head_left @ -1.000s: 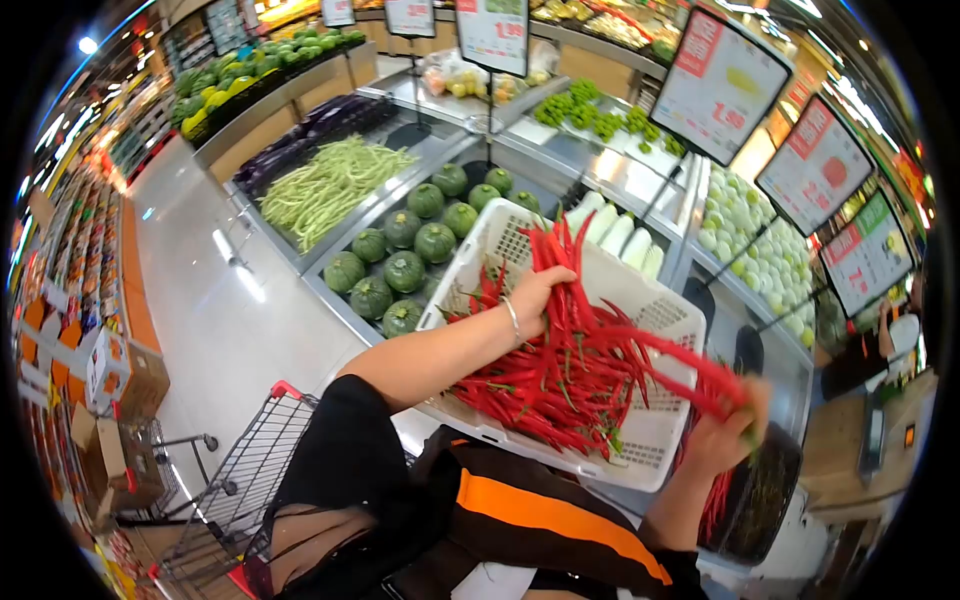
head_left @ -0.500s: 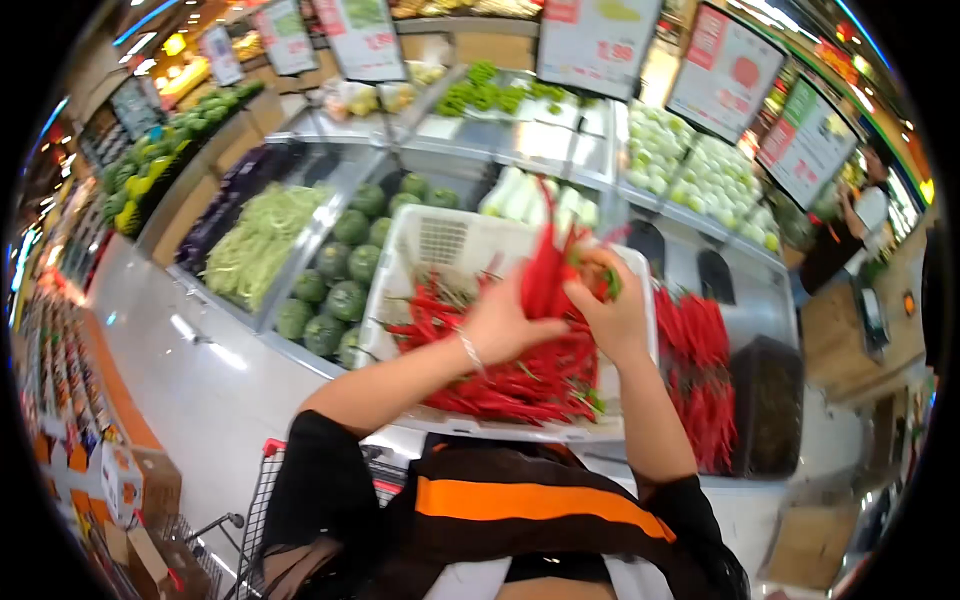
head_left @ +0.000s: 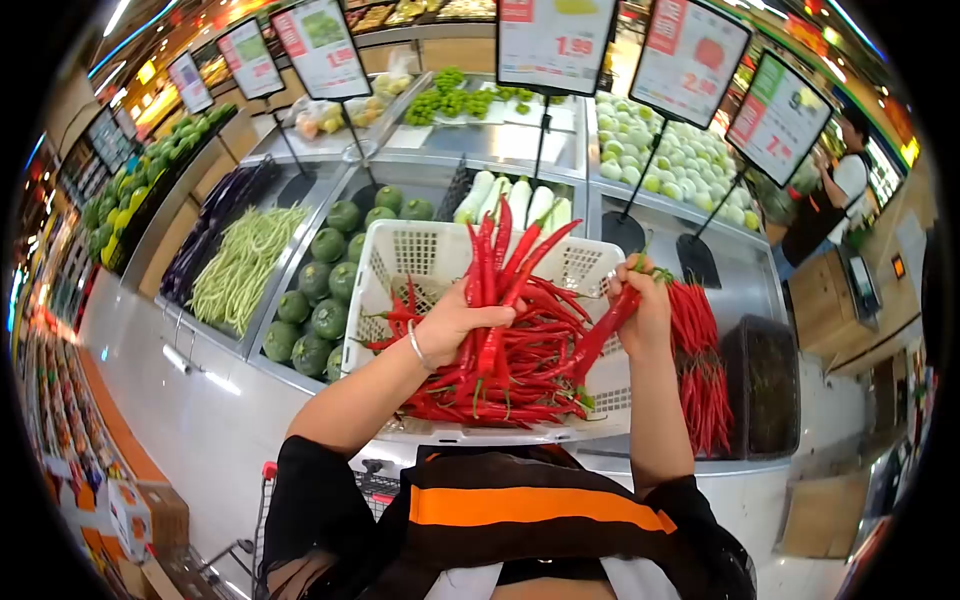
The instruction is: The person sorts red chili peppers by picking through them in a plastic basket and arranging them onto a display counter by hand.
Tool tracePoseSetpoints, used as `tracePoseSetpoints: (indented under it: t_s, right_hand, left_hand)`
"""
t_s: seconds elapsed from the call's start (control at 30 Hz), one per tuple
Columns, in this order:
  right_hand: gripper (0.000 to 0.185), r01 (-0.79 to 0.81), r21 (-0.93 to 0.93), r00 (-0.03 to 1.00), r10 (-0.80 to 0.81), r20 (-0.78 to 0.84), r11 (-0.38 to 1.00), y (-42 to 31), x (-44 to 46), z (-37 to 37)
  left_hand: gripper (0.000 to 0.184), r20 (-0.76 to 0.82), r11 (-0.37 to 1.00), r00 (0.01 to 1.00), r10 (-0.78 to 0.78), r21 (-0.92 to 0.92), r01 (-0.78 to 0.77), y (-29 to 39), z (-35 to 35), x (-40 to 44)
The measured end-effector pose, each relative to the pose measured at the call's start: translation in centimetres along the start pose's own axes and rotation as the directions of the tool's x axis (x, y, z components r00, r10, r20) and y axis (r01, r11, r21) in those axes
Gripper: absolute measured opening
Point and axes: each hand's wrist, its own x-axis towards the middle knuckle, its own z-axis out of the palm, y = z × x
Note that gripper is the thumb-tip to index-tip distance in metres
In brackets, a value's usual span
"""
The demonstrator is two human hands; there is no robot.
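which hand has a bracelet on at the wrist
The left hand, clasping red peppers: it wears a silvery bracelet; the right hand, also holding peppers, wears none.

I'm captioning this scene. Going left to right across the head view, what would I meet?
Green beans, round green squashes, left hand holding red peppers, right hand holding more, display peppers, dark bin.

Long, slim red chili peppers [head_left: 488, 262] are standing almost upright in the left hand [head_left: 460, 322], their upper ends fanning apart. A second bunch of red chilies [head_left: 603, 330] is slanting from the right hand [head_left: 645, 303] down towards the left, its green stems (a small tuft) poking out at the top. Beneath both, a loose heap of glossy chilies [head_left: 540, 372] is lying tangled inside a white perforated crate [head_left: 612, 400], some green stem ends showing.
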Motion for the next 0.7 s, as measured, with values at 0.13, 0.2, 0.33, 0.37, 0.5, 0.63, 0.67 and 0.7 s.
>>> tracePoseSetpoints:
  t_s: [0.13, 0.2, 0.33, 0.37, 0.5, 0.63, 0.67, 0.7]
  right_hand:
    - [0.009, 0.143, -0.397, 0.989, -0.117, 0.089, 0.907, 0.2, -1.5, 1.7]
    - [0.008, 0.182, -0.468, 0.983, -0.147, 0.111, 0.865, 0.6, -1.5, 1.7]
    - [0.016, 0.554, -0.662, 0.832, -0.313, 0.457, 0.505, 0.5, -3.3, 3.1]
    - [0.027, 0.633, -0.639, 0.769, -0.261, 0.583, 0.437, 0.4, -3.9, 3.6]
    - [0.048, 0.851, -0.465, 0.509, -0.161, 0.846, 0.245, 3.9, -6.0, 5.2]
    - [0.045, 0.907, -0.416, 0.42, -0.082, 0.904, 0.069, 6.1, -6.5, 4.8]
    - [0.045, 0.909, -0.412, 0.416, -0.083, 0.905, 0.065, 6.0, -6.5, 4.7]
    - [0.039, 0.886, -0.436, 0.457, -0.137, 0.879, 0.16, 5.5, -6.4, 4.7]
  left_hand:
    - [0.033, 0.032, 0.998, 0.999, -0.036, -0.053, 0.038, 0.1, 0.1, 0.3]
    - [0.029, 0.028, 0.998, 0.999, -0.036, -0.056, 0.037, 0.4, 0.3, 0.2]
    - [0.03, -0.036, 0.993, 0.995, -0.088, -0.079, 0.085, 0.5, 0.3, 0.2]
    - [0.028, -0.081, 0.986, 0.99, -0.116, -0.13, 0.105, 0.4, 0.4, 0.3]
    - [0.024, -0.151, 0.983, 0.977, -0.152, -0.124, 0.134, -0.6, 0.0, 1.1]
    - [0.026, -0.164, 0.978, 0.974, -0.158, -0.166, 0.13, -1.2, 0.1, 0.8]
    - [0.027, -0.162, 0.978, 0.976, -0.147, -0.172, 0.119, -1.2, 0.1, 0.8]
    - [0.027, -0.158, 0.979, 0.977, -0.14, -0.171, 0.113, -1.1, 0.1, 0.8]
